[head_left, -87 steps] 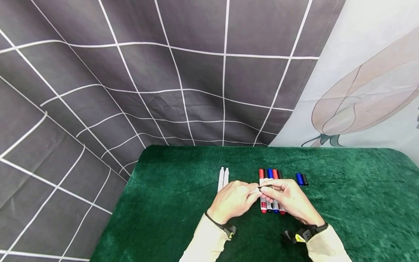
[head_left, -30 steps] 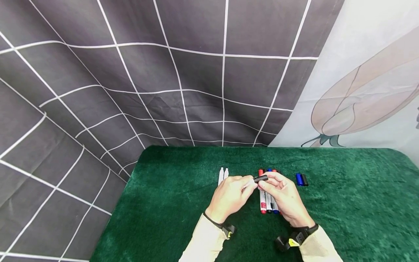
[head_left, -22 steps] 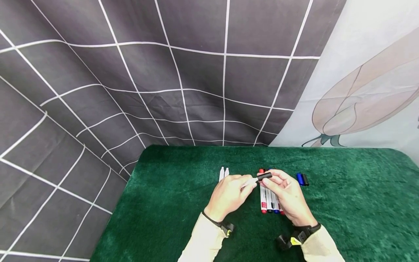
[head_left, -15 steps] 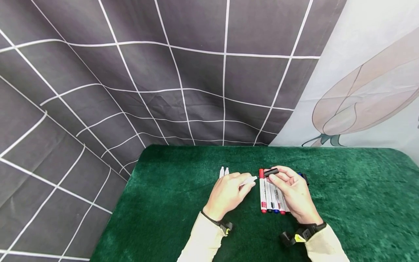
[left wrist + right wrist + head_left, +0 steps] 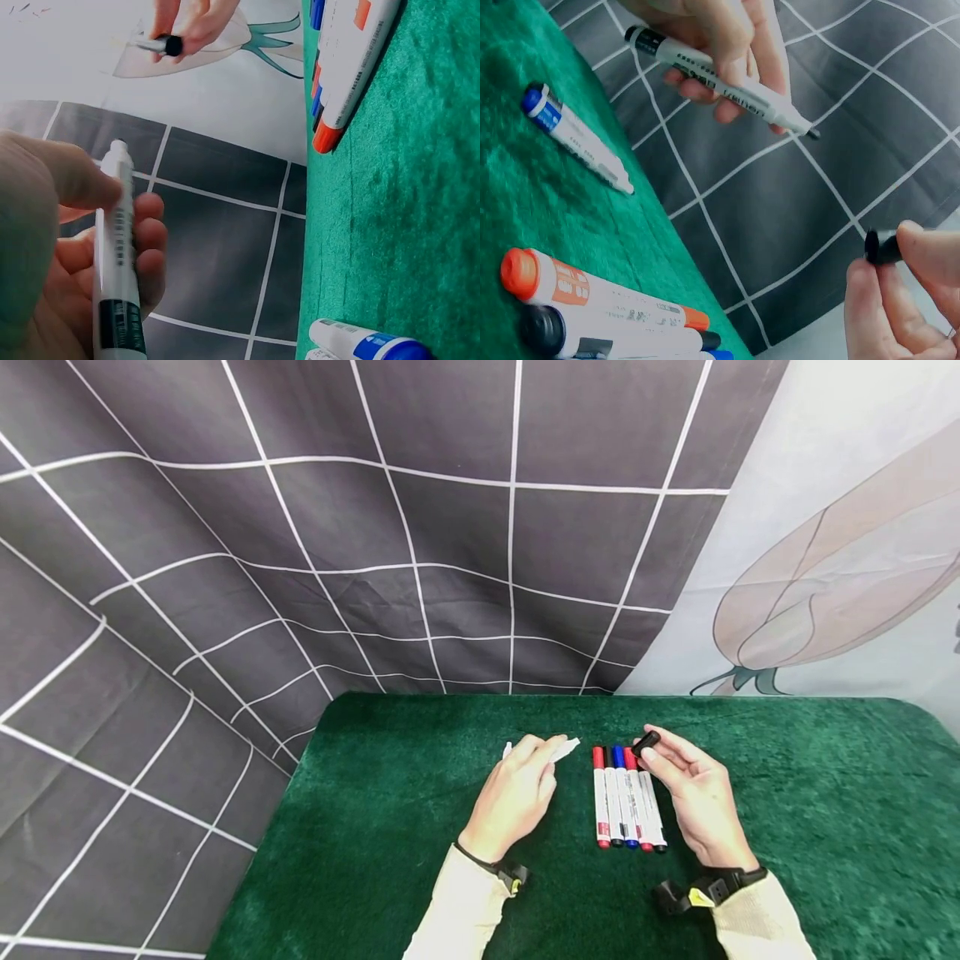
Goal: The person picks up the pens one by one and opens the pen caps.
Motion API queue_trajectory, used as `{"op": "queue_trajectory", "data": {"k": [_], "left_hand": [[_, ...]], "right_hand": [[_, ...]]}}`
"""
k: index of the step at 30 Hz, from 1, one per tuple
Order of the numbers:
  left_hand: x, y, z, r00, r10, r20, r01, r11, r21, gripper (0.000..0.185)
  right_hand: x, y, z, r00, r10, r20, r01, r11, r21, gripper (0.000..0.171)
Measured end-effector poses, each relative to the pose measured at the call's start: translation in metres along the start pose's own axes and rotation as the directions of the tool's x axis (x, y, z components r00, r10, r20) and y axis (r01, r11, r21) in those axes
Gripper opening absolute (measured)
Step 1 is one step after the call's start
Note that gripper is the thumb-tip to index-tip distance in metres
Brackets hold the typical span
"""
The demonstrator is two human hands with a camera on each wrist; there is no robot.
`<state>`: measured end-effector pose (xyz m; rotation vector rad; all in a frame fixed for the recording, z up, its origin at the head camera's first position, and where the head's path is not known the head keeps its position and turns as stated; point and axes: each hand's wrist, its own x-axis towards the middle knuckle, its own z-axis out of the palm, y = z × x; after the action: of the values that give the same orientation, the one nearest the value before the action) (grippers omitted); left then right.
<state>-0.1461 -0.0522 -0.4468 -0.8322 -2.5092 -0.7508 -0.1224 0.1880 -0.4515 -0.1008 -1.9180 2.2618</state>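
Looks partway through uncapping: the left hand (image 5: pixel 517 789) grips a bare marker (image 5: pixel 566 747) just above the green cloth (image 5: pixel 375 827), the right hand (image 5: pixel 693 793) pinches its black cap (image 5: pixel 646 742), two uncapped markers lie far left, and four capped markers (image 5: pixel 626 797) between the hands wait.

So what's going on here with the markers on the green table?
A person is pulling markers apart from their caps. The left hand holds an uncapped white marker, and the right hand pinches its black cap between the fingertips, clear of the pen. Between the hands, a row of capped markers in red, blue and black lies side by side on the green cloth. Another uncapped marker lies beyond the left hand.
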Motion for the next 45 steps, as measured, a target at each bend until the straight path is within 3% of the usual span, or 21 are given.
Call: {"op": "queue_trajectory", "data": {"k": [7, 12, 16, 21, 26, 29, 36, 40, 45], "left_hand": [[0.001, -0.005, -0.001, 0.990, -0.075, -0.118, 0.066, 0.994, -0.083, 0.040], [0.001, -0.011, -0.002, 0.969, -0.135, -0.208, 0.119, 0.989, -0.088, 0.039], [0.001, -0.013, -0.003, 0.938, -0.222, -0.265, 0.209, 0.975, -0.074, 0.030], [0.000, -0.015, -0.002, 0.886, -0.346, -0.311, 0.335, 0.938, -0.089, 0.020], [-0.002, -0.021, -0.002, 0.847, -0.415, -0.331, 0.419, 0.906, -0.063, 0.016], [-0.003, -0.023, -0.002, 0.821, -0.465, -0.332, 0.481, 0.876, -0.037, 0.015], [-0.006, -0.025, -0.003, 0.759, -0.587, -0.281, 0.614, 0.789, 0.010, 0.016], [-0.007, -0.028, -0.002, 0.745, -0.617, -0.254, 0.638, 0.770, -0.002, 0.015], [-0.009, -0.031, 0.001, 0.750, -0.615, -0.244, 0.632, 0.775, -0.009, 0.013]], "right_hand": [[0.004, -0.002, -0.007, 0.990, 0.036, -0.134, -0.054, 0.990, -0.131, 0.045], [0.009, -0.006, -0.017, 0.972, 0.111, -0.207, -0.128, 0.989, -0.069, 0.030], [0.011, -0.006, -0.022, 0.950, 0.130, -0.284, -0.151, 0.987, -0.052, 0.023], [0.013, -0.004, -0.029, 0.908, 0.133, -0.396, -0.212, 0.963, -0.163, 0.029], [0.016, 0.000, -0.038, 0.879, 0.111, -0.465, -0.274, 0.913, -0.301, 0.034], [0.016, 0.001, -0.043, 0.867, 0.115, -0.484, -0.327, 0.865, -0.381, 0.041], [0.017, 0.006, -0.049, 0.851, 0.140, -0.507, -0.393, 0.810, -0.436, 0.046], [0.018, 0.008, -0.053, 0.859, 0.092, -0.504, -0.385, 0.764, -0.518, 0.045], [0.018, 0.011, -0.059, 0.875, 0.030, -0.483, -0.371, 0.683, -0.629, 0.041]]}}
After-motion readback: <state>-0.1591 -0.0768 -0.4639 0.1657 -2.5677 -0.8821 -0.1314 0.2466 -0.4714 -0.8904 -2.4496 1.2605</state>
